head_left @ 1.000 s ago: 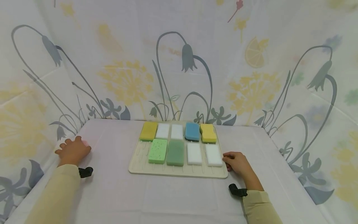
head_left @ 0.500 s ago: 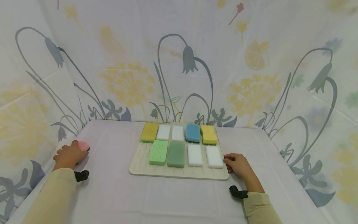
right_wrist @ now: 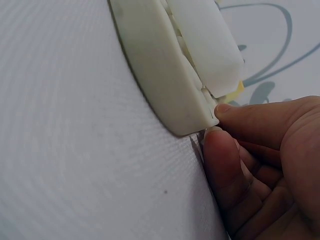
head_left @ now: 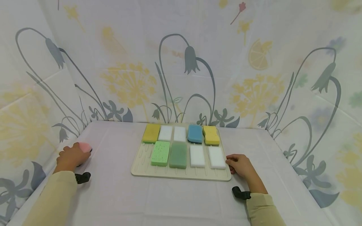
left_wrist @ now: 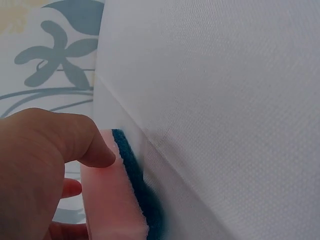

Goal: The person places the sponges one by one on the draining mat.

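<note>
At the table's far left my left hand (head_left: 70,157) grips a pink sponge (left_wrist: 107,195) that has a dark teal scouring layer. In the left wrist view the thumb presses on the pink foam and fingers show on its other side. My right hand (head_left: 239,165) pinches the right edge of a cream ridged tray (head_left: 181,175) between thumb and index finger (right_wrist: 250,117). Two rows of sponges lie on the tray. Nearest that hand is a white sponge (head_left: 216,157); beside it in the front row are another white one, a dull green one (head_left: 178,155) and a speckled light green one (head_left: 160,153).
The tray's back row has a mustard sponge (head_left: 151,133), two white ones, a blue sponge (head_left: 194,134) and a notched yellow sponge (head_left: 211,135). A white cloth (head_left: 181,204) covers the table. Flower-printed curtain (head_left: 130,47) rises behind and at both sides.
My left hand has gone from spread fingers over the pink sponge to a grip on it, and more of the sponge shows. The right hand stays at the tray's edge.
</note>
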`<action>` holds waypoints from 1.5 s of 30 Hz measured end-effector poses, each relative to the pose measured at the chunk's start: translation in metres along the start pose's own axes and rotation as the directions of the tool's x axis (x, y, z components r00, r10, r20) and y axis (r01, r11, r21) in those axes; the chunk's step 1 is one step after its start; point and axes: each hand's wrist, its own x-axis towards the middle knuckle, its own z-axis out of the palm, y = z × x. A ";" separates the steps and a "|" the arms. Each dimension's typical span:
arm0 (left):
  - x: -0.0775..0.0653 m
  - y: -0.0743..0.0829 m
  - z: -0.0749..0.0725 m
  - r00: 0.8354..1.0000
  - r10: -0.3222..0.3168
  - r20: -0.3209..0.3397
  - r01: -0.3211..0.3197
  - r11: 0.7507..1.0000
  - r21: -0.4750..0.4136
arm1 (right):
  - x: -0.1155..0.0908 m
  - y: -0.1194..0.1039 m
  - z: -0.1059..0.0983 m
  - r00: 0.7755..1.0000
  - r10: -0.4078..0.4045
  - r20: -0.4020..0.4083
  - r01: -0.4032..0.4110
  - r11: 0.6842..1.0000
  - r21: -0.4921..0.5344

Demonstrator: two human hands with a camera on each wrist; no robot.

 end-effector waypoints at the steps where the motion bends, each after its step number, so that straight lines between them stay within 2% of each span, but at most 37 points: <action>1: 0.000 0.000 0.001 1.000 -0.002 -0.003 0.002 1.000 -0.001 | 0.000 0.000 0.000 1.000 -0.003 0.001 0.003 1.000 0.000; 10: 0.000 -0.002 0.003 1.000 0.017 -0.022 -0.017 1.000 -0.002 | -0.001 -0.001 0.000 1.000 -0.015 0.010 0.016 1.000 -0.012; 21: -0.006 0.012 0.000 0.996 0.070 -0.046 -0.068 0.997 0.046 | -0.002 -0.004 -0.002 1.000 -0.013 0.015 0.013 1.000 -0.020; 30: -0.012 0.028 -0.004 0.990 0.141 0.010 -0.141 0.989 0.049 | -0.005 -0.006 -0.003 1.000 -0.009 0.018 0.009 1.000 -0.013; 45: -0.028 0.056 -0.004 0.976 0.210 0.047 -0.212 0.977 0.027 | -0.005 -0.007 -0.002 1.000 0.001 0.015 -0.001 1.000 0.005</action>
